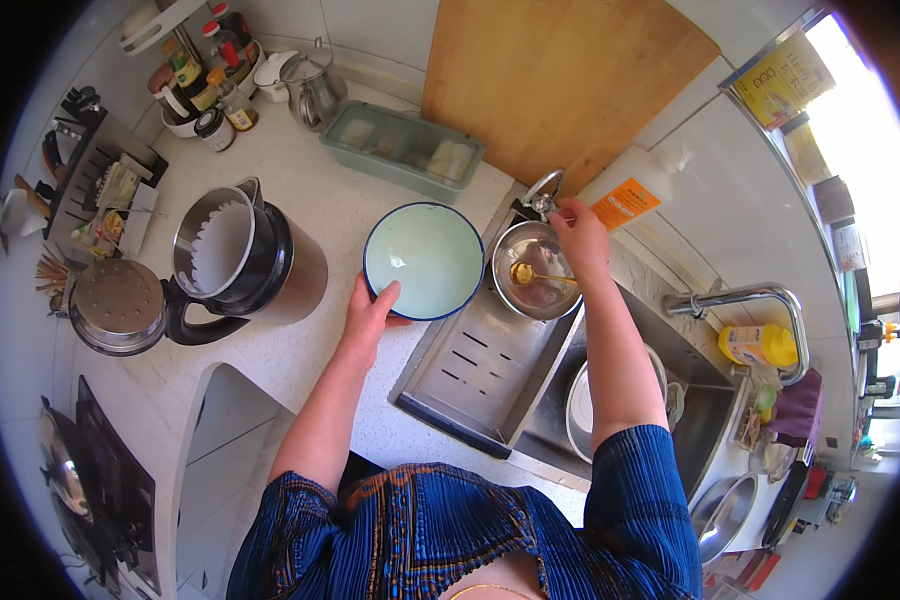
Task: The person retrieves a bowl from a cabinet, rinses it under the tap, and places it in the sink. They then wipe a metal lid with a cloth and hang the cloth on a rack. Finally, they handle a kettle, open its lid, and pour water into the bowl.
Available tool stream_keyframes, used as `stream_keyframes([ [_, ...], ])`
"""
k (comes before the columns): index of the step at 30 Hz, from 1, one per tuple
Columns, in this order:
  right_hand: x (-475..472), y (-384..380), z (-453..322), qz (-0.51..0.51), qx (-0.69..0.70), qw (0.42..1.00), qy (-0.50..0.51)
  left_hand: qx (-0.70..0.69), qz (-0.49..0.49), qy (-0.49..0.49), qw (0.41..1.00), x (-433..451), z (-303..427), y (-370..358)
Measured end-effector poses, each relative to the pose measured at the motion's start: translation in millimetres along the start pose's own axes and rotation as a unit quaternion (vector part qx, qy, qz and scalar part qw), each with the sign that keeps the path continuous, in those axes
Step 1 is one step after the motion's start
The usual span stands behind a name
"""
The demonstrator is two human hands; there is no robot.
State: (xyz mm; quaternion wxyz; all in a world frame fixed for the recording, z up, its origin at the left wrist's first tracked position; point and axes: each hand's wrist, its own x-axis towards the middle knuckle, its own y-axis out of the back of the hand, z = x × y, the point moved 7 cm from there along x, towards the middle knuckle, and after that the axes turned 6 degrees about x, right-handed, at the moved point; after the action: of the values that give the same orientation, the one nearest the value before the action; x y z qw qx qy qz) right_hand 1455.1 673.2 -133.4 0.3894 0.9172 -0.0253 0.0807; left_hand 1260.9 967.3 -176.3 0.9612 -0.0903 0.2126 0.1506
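Observation:
My left hand (375, 311) grips the near-left rim of a pale green enamel bowl (427, 255) with a dark blue edge, thumb on its inside. A bright reflection shows in the bowl; I cannot tell whether it holds liquid. Up at the back corner of the sink, my right hand (585, 236) has its fingertips on a small chrome tap (541, 201). Below that tap, a stainless steel bowl (511, 289) sits over the slotted metal drain tray (487, 360). A gold-coloured spoon (523, 273) rests in it, its handle running under my right wrist.
A steel jug (300, 262) with a black handle stands left, beside its round lid (120, 300). Behind are a lidded green container (401, 150), a metal teapot (313, 86) and a wooden board (555, 82). A large faucet (742, 296) arches over the sink at right.

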Motion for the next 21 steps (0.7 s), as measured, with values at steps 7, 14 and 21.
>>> stream_keyframes([
  [7, 6.7, -23.6, -19.8, -0.034, -0.175, 0.984, 0.012, 0.037, -0.010, 0.007, 0.999, -1.1, 1.1, 0.2],
  [14, 2.3, -28.8, -35.1, -0.016, -0.233, 0.971, 0.055, 0.074, -0.007, 0.007, 0.997, -0.1, 0.1, 1.3],
  [21, -6.1, -31.2, -33.5, 0.018, -0.207, 0.972, 0.107, 0.073, -0.006, -0.003, 0.997, 1.8, -0.5, 0.6],
])
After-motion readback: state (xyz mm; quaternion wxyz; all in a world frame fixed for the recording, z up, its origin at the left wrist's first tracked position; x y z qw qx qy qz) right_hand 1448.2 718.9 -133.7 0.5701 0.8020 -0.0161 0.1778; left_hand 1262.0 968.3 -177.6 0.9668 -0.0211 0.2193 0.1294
